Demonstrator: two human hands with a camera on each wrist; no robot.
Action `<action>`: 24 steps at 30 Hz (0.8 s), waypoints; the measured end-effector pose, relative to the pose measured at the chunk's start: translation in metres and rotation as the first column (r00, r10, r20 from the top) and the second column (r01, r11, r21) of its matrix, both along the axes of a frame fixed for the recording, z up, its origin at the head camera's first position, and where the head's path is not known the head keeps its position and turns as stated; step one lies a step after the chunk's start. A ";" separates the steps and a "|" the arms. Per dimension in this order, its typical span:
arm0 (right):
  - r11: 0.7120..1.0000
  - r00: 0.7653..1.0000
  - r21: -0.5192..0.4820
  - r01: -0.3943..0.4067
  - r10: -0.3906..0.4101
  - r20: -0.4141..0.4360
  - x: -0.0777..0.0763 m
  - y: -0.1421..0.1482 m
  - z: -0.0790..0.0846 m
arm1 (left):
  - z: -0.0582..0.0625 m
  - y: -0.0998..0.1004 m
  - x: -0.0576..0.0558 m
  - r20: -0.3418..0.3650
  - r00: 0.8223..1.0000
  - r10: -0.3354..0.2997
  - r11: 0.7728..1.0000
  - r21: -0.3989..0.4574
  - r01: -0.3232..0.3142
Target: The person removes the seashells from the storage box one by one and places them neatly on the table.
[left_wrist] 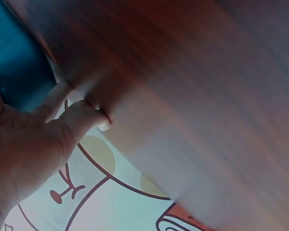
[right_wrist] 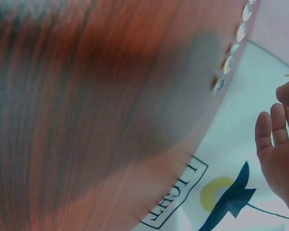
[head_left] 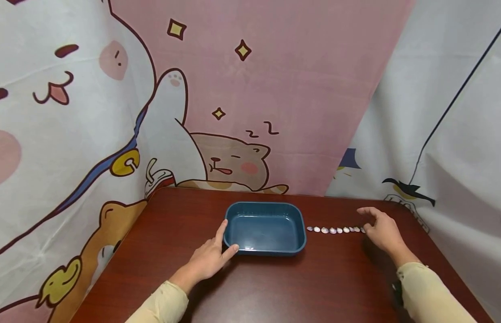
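Note:
A dark blue rectangular tray [head_left: 262, 229] with raised sides stands on the table, its visible floor bare. My left hand [head_left: 210, 256] rests against the tray's left side, fingers spread; the index finger lies along the wall and the thumb reaches the front rim. Right of the tray, several small whitish, shell-like pieces [head_left: 333, 230] lie in a straight row. Above the row's right end hovers my right hand [head_left: 382, 231], its index finger stretched out and nothing visible in its grasp. The right wrist view has this hand [right_wrist: 282, 159] apart from the pieces [right_wrist: 228, 64].
The reddish-brown wooden table [head_left: 315, 287] has a glossy surface. Behind and beside it hangs a cloth [head_left: 307, 89] printed with cartoon animals, meeting the table's back edge. A dark shadow of my right arm falls on the wood.

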State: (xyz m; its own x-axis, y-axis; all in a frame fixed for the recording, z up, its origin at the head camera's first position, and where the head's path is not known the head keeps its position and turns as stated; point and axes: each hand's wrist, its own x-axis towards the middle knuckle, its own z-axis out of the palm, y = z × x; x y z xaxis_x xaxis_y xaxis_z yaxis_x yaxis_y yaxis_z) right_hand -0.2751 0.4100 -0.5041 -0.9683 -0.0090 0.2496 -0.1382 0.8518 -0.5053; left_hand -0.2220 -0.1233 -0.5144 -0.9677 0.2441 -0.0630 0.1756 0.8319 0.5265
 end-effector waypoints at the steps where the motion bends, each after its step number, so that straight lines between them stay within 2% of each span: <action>1: 1.000 1.000 -0.004 0.000 0.000 -0.004 0.001 -0.001 0.001 | 0.000 0.000 0.000 0.001 1.000 -0.004 1.000 0.000 0.004; 6: 1.000 1.000 -0.025 0.005 -0.005 -0.013 0.007 -0.001 0.002 | 0.000 -0.002 0.000 0.008 1.000 -0.021 1.000 0.013 0.021; 16: 0.999 0.999 -0.022 0.048 -0.049 -0.023 0.022 0.020 0.000 | 0.003 -0.003 -0.007 0.044 0.999 -0.020 1.000 0.018 0.019; 20: 0.998 0.998 -0.020 0.061 -0.062 -0.034 0.027 0.027 -0.001 | 0.004 -0.010 -0.011 0.078 0.997 -0.014 0.999 0.029 0.012; 24: 0.997 0.996 -0.014 0.080 -0.081 -0.042 0.033 0.033 -0.006 | 0.003 -0.028 -0.013 0.108 0.994 0.004 0.998 0.056 -0.010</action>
State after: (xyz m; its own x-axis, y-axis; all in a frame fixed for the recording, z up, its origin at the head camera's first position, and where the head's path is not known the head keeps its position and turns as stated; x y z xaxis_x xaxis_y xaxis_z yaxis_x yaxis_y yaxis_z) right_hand -0.2420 0.4427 -0.5099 -0.9542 0.0719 0.2903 -0.0910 0.8549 -0.5108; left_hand -0.2349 -0.1509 -0.5109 -0.9577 0.2438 -0.1532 0.1099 0.8012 0.5883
